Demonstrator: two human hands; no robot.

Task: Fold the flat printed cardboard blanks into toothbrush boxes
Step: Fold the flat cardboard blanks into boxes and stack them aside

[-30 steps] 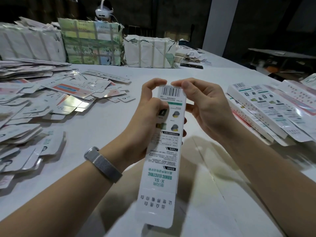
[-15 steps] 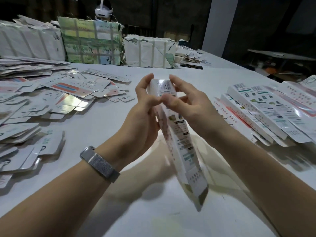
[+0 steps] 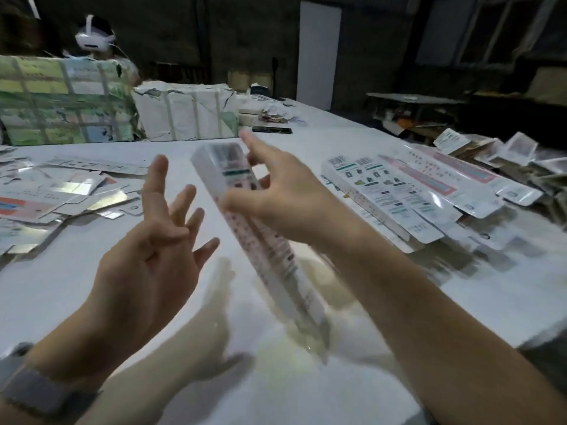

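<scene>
At frame centre the right hand gripped the folded box, probably for stacking; the left hand was spread, holding nothing.

A dim room with dark walls; a pale pillar rises beyond the white worktop's far edge, windows at right.

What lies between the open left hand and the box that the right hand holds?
Nothing: in the head view only bare white table shows between the left hand and the box in the right hand.
</scene>
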